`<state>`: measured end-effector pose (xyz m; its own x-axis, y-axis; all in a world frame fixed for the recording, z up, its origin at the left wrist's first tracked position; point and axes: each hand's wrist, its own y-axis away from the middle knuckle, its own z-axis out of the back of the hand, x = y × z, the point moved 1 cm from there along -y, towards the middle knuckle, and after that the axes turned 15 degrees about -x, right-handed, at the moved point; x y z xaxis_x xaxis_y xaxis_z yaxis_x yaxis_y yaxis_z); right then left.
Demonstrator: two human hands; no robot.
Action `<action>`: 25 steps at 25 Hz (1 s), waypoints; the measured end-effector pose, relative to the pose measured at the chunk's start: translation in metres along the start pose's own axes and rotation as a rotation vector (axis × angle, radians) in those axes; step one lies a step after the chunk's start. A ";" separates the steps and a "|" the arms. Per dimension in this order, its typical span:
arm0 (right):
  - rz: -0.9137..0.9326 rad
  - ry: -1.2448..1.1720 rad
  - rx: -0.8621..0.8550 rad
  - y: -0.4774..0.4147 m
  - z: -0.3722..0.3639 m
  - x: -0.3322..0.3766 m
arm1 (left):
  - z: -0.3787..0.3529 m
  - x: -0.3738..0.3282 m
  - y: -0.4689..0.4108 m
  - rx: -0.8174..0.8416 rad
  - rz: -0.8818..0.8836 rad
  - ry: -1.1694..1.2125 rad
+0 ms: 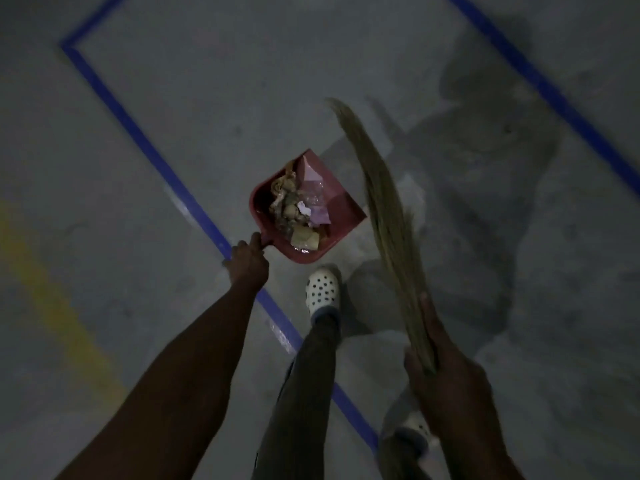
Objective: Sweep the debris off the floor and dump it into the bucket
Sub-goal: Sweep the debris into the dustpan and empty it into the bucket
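Grey concrete floor (173, 98) is seen in dim light. A red dustpan (341, 202) is gripped by its handle in the left hand (248, 263), the arm stretched toward 12 o'clock, and the debris (294, 206) is heaped inside it. A broom (384, 202) is clasped at its bound end by the right hand (446, 368), bristles slanted toward 11 o'clock, just beside the dustpan's 3 o'clock edge. A white clog (322, 289) is planted between the hands. A blue tape line (135, 133) is crossed beneath the left hand; a yellow mark (59, 306) lies at 9 o'clock.
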<state>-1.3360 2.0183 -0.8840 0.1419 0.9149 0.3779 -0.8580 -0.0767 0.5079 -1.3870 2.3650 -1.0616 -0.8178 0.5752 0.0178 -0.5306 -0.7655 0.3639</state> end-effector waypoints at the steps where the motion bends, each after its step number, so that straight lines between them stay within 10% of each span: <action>1: 0.017 0.001 0.006 0.011 0.017 0.001 | 0.015 0.004 0.032 0.018 0.043 0.022; 15: 0.190 -0.107 0.152 0.208 0.215 -0.079 | 0.174 0.043 0.450 0.085 0.411 0.405; 25: 0.085 -0.273 0.014 0.216 0.260 -0.062 | 0.257 -0.020 0.437 0.043 0.107 0.338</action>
<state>-1.4017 1.8423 -0.5965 0.1991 0.7644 0.6133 -0.8659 -0.1558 0.4753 -1.5452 2.0933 -0.6639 -0.8995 0.3594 -0.2485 -0.4342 -0.7994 0.4152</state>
